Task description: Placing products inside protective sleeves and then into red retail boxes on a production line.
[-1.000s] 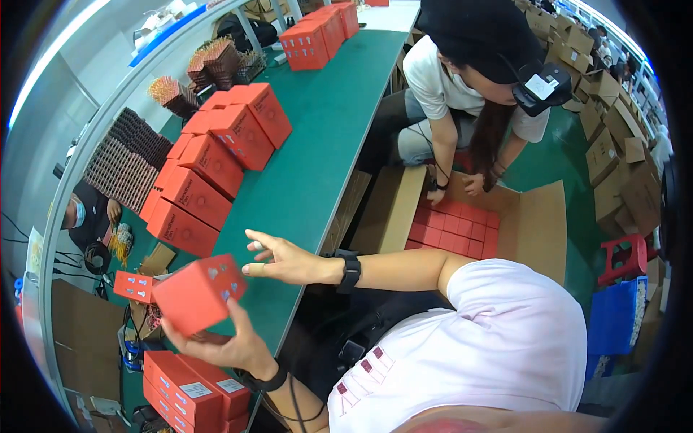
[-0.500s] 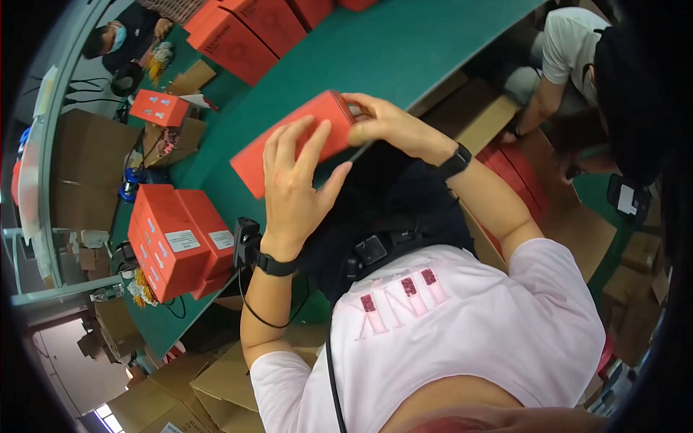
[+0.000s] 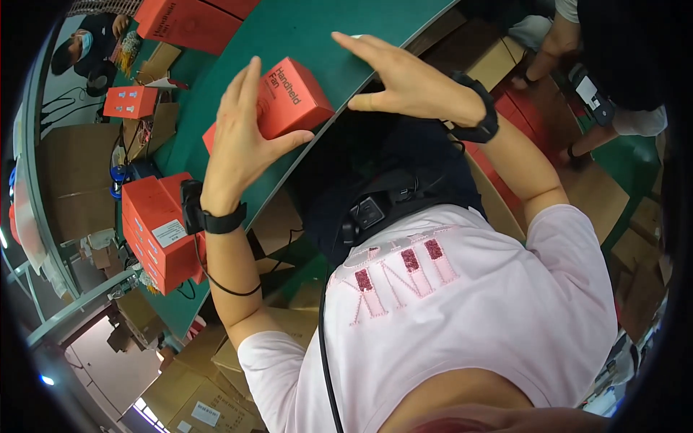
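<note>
a red box (image 3: 294, 97) sits on a green surface (image 3: 317, 36), close to its edge. the person's left hand (image 3: 234, 144) covers the box's left part, thumb spread wide from straight fingers; whether the palm touches it is hidden. the right hand (image 3: 419, 83) is wide open to the right, apart from the box. stacked red boxes (image 3: 162, 231) stand at left; at right, a co-worker's arms (image 3: 554, 47) reach toward a carton (image 3: 592, 195).

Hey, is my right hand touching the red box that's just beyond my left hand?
Apart: the head view shows green tabletop in the gap between the right hand and the red box.
</note>
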Demonstrator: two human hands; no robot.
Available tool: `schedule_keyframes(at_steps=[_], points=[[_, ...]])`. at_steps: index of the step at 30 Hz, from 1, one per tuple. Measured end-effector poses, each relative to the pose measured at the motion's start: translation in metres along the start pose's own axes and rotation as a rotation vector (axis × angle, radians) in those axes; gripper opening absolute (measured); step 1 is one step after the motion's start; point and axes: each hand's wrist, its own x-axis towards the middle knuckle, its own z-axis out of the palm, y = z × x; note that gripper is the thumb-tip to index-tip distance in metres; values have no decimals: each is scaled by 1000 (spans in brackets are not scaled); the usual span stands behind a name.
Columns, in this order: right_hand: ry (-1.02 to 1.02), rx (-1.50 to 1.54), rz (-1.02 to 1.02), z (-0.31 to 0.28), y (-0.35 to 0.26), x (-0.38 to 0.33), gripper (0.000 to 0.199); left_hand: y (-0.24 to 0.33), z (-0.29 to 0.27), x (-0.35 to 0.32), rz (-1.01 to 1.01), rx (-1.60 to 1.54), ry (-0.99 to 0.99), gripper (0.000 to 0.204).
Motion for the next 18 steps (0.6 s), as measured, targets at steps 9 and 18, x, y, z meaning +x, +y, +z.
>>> schedule_keyframes(at_steps=[9, 18], points=[[-69, 458, 288, 1, -3, 2, 65, -1, 2, 8, 24, -64, -57, 127], [32, 612, 408, 30, -11, 14, 58, 32, 19, 14, 66, 28, 9, 80]])
